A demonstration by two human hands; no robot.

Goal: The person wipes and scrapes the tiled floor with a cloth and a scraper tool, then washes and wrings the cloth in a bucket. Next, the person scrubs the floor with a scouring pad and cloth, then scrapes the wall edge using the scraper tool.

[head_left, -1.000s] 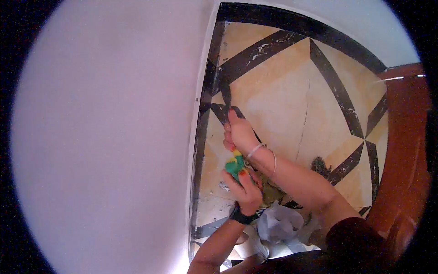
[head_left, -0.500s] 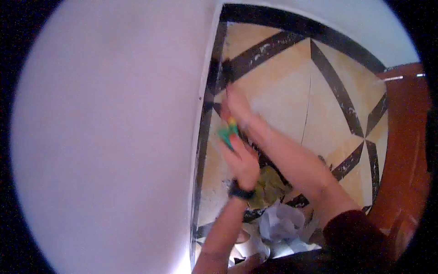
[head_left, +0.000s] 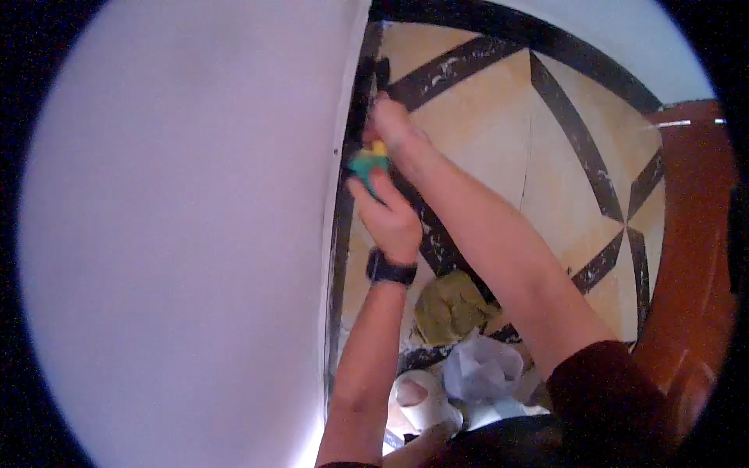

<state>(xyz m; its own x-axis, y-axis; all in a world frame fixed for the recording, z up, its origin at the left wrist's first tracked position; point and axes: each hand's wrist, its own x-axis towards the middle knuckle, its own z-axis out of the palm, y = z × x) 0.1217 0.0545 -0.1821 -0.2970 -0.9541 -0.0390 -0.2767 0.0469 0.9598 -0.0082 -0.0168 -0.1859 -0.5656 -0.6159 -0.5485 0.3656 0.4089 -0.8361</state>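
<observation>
My left hand point(head_left: 392, 222), with a dark band on its wrist, is closed on a small green and yellow thing point(head_left: 368, 162) close to the foot of the wall. Blur hides what kind of thing it is. Just beyond, my right hand point(head_left: 390, 123) is curled low beside the wall's base, at the dark floor border. A slim dark shape point(head_left: 380, 74) shows past its fingers; I cannot tell whether that is a tool or a shadow.
A white wall point(head_left: 187, 234) fills the left side. Below my forearms lie an olive-green cloth point(head_left: 451, 310), a whitish plastic bag point(head_left: 482, 366) and a white roll-like thing point(head_left: 425, 404) on the patterned tile floor point(head_left: 484, 125). A reddish-brown wooden panel point(head_left: 690, 234) stands at right.
Both hands have moved farther along the wall's base, away from me. The green and yellow thing has travelled with my left hand, and more of the cloth now shows.
</observation>
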